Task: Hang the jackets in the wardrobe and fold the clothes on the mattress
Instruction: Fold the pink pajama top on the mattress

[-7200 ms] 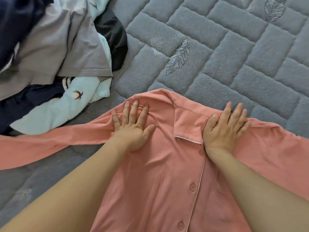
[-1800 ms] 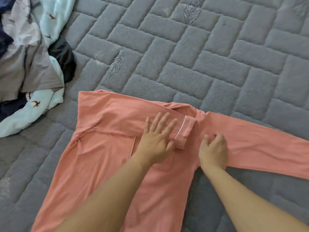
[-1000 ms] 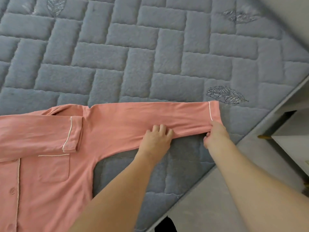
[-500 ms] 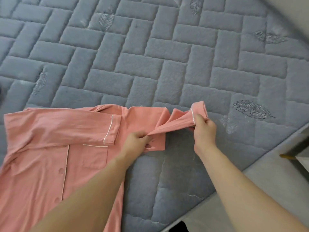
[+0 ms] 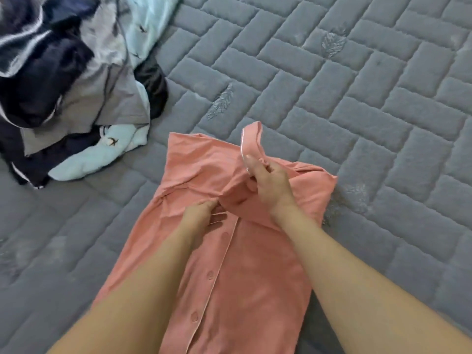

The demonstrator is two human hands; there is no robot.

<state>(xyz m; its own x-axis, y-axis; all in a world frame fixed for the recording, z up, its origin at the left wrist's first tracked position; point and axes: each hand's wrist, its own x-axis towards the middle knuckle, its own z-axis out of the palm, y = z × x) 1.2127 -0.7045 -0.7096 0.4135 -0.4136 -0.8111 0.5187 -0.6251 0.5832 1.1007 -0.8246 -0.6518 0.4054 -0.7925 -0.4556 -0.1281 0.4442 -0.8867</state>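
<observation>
**A:** so where's the person at right now? The right hand (image 5: 270,186) has the sleeve cuff (image 5: 251,140) pinched, white piping showing, lifted a bit over the chest of the pink shirt (image 5: 229,264).

**B:** yep, and the left hand (image 5: 201,215) is down on the front by the button placket, fingers curled onto the cloth. Looks like it's pinning the fold, though it's hard to say if it's really gripping.

**A:** so mid sleeve-fold?

**B:** I'd say so. The shirt lies buttons up on the grey quilted mattress (image 5: 357,85). Next move probably calls for laying that cuff flat across the chest and smoothing it, then folding the body up.

**A:** and the heap of clothes (image 5: 63,85) off to the upper left?

**B:** unfolded, plenty left to do.
</observation>
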